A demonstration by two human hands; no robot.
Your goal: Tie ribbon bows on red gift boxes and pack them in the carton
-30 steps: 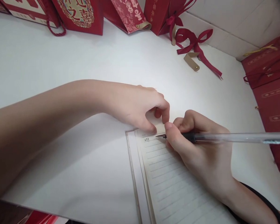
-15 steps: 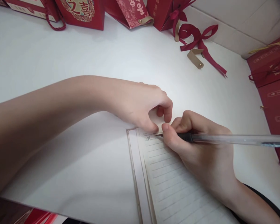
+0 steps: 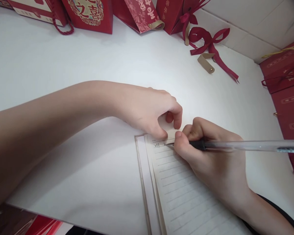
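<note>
Notebook (image 3: 183, 199): on the bench (image 3: 83, 58), its top edge at the left hand (image 3: 152, 109), its right side partly under the right hand (image 3: 218, 160); pale ruled paper, small dark figures near the top.
Left hand: fingers curled, apart from the thumb, which rests by the page's top.
Right hand: pinching the pen (image 3: 245, 146), tip at the upper lines.
Pen: clear slim barrel, black grip.
Bench: smooth, white.
Ribbon (image 3: 211, 40): dark red, bow-shaped.
</note>
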